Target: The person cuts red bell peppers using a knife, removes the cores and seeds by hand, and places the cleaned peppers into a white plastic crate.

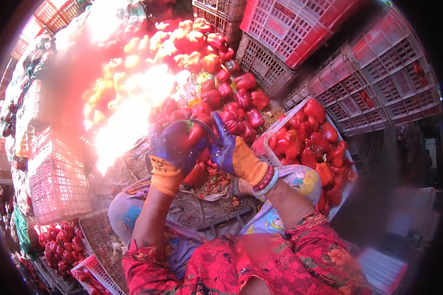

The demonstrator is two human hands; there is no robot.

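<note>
My left hand (pixel 170 147), in an orange knit glove with a blue coated palm, holds a red bell pepper (pixel 195 135) with its green stem end up. My right hand (pixel 227 149), gloved alike, grips a knife (pixel 208 131) whose dark curved blade lies against the pepper by the stem; its handle is mostly hidden in the fingers. Red bell peppers (pixel 243 97) are heaped on the ground just beyond both hands. Below them, cut scraps and seeds (pixel 216 182) lie on a cloth between my legs.
A plastic crate of red peppers (pixel 267 147) stands at my right. Stacked crates (pixel 354 88) rise behind it. At the left stand a pink crate (pixel 55 177) and filled mesh sacks (pixel 26 73). A shallow tray (pixel 96 228) lies by my left knee. Glare hides part of the heap.
</note>
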